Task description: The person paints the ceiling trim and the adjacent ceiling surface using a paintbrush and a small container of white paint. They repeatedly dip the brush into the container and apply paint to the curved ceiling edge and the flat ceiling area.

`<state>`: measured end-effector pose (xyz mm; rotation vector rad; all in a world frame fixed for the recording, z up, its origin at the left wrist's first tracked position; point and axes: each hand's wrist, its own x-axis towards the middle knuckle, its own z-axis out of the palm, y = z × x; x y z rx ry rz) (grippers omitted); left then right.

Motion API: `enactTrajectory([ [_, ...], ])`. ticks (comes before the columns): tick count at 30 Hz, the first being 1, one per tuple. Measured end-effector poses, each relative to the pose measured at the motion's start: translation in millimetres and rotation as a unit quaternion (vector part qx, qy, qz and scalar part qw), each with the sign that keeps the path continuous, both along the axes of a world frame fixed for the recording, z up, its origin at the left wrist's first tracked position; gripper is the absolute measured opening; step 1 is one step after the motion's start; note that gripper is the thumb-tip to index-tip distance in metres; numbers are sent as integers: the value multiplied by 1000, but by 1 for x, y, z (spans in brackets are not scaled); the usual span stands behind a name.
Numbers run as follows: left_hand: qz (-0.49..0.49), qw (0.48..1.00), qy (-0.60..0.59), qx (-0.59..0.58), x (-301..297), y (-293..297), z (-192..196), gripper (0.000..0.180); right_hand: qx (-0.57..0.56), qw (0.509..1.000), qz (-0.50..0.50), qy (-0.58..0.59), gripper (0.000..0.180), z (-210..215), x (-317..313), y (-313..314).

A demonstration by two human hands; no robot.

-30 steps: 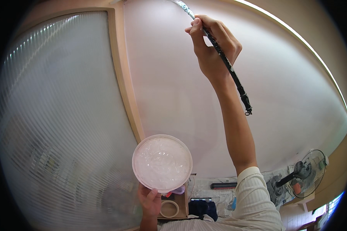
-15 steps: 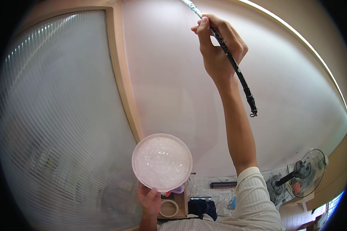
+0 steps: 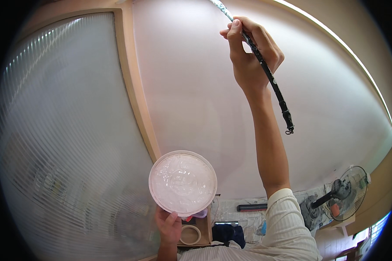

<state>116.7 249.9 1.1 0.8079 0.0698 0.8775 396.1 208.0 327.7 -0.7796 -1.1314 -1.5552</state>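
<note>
Moved: the right hand [image 3: 252,56] and its long black brush [image 3: 265,71] have slid a little right along the pale pink wall [image 3: 196,95].
Brush: pinched in the fingers, tip far up.
Left hand [image 3: 169,224]: curled under a round white plate [image 3: 183,182], near, low.
Window [image 3: 61,139]: left.
Fan [image 3: 344,193]: right.

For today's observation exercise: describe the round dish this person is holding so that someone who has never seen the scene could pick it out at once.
Start at the pale wall beside the ribbed glass panel. Near the bottom of the picture the left hand holds up a round white dish by its lower edge. It is the only flat, pale disc there, unlike the long dark paintbrush in the raised right hand.
</note>
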Motion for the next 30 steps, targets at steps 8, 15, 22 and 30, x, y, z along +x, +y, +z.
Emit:
enactTrajectory([
  [8, -8, 1000, -1, 0, 0, 1, 1, 63, -1, 1000, -14, 20, 5, -9, -2, -13],
  [15, 1, 1000, 1, 1, 0, 0, -1, 63, -17, 1000, 1, -13, 5, -13, -8, -2],
  [22, -33, 999, -21, -25, -1, 1, -4, 65, -19, 999, -26, -12, 4, -4, 0, -10],
  [30, -33, 999, -20, -22, -6, 3, -9, 65, -18, 999, -39, 8, 5, -8, -1, -17],
])
